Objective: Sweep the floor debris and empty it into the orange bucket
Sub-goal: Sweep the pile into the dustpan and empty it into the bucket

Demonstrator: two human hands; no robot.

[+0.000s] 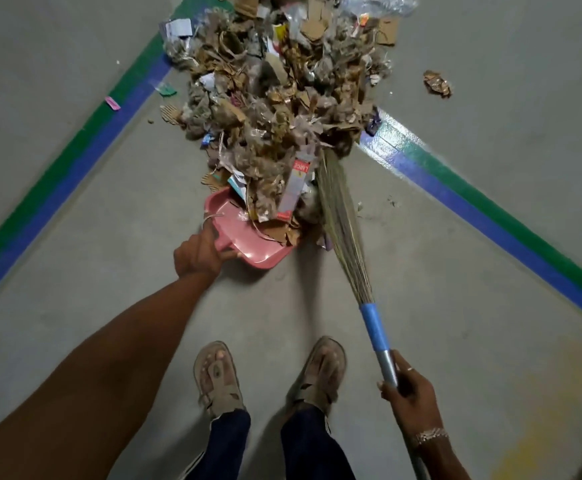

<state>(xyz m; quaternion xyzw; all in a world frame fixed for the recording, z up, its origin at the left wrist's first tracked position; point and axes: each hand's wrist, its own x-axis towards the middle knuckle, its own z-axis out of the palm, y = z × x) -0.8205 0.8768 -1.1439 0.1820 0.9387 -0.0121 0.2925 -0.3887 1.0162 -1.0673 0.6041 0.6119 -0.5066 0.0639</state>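
Bracing the pink dustpan (251, 244) at six o'clock of the debris pile (272, 98), left hand (197, 252) clamped on its handle, the person is gripping the broom (343, 223) in the right hand (409, 393) to rake scraps in (orange bucket unseen).

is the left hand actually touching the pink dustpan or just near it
Touching. The head view shows the left hand gripping the pink dustpan by its handle, with no gap between them. The right hand holds the broom.

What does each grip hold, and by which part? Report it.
Left grip holds the pink dustpan by its handle; right grip holds the broom by its grey shaft.
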